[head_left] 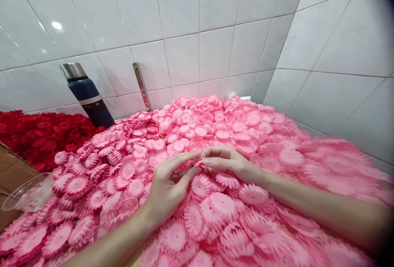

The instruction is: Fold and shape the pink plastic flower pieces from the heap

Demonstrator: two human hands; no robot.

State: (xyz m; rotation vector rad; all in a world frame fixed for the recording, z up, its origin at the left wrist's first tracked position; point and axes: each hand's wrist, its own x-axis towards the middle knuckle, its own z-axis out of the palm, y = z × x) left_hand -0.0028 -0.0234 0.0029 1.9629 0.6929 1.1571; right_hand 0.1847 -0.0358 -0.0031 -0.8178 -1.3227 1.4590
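Both hands meet just above a wide heap of pink fabric flower pieces (174, 234), round and fringed at the rim, many with a small hole in the middle. My left hand (169, 185) comes from the lower left, its thumb and forefinger pinched on a small pink flower piece (199, 163). From the right, my right hand (227, 162) pinches the same piece with bent fingers. Most of that piece is hidden by the fingertips. Flat petals lie on the right of the heap, while curled ones lie on the left.
A dark blue bottle (92, 99) with a steel cap leans at the back left, beside a red heap of petals (40, 135). A metal strip (141, 86) stands against the tiled wall (181, 8). A clear plastic bowl (30, 195) and cardboard (15, 168) are at left.
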